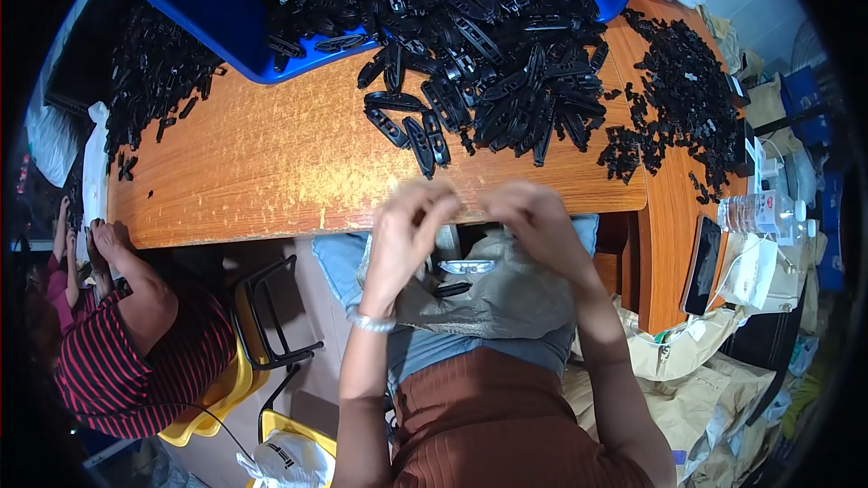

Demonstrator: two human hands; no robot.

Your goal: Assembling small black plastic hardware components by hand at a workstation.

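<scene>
My left hand (407,230), a pale bracelet at its wrist, is raised by the table's front edge with its fingers curled toward the thumb. Facing it, my right hand (540,226) is also curled in a pinch, a small gap between the two. Motion blurs the fingertips, and anything between them is too small to make out. Below, a grey cloth (524,298) covers my lap. On it lie a shiny, light-catching oblong part (467,267) and a slim black part (453,289). Beyond my hands, black oblong plastic parts (506,90) are heaped on the wooden table (262,154).
A blue bin (203,0) spills the heap onto the table. Small black pieces (687,90) spread at the right, and more black parts (158,72) at the left. A phone (702,265) and clear bottles (759,214) sit right. A person in stripes (149,352) works at left.
</scene>
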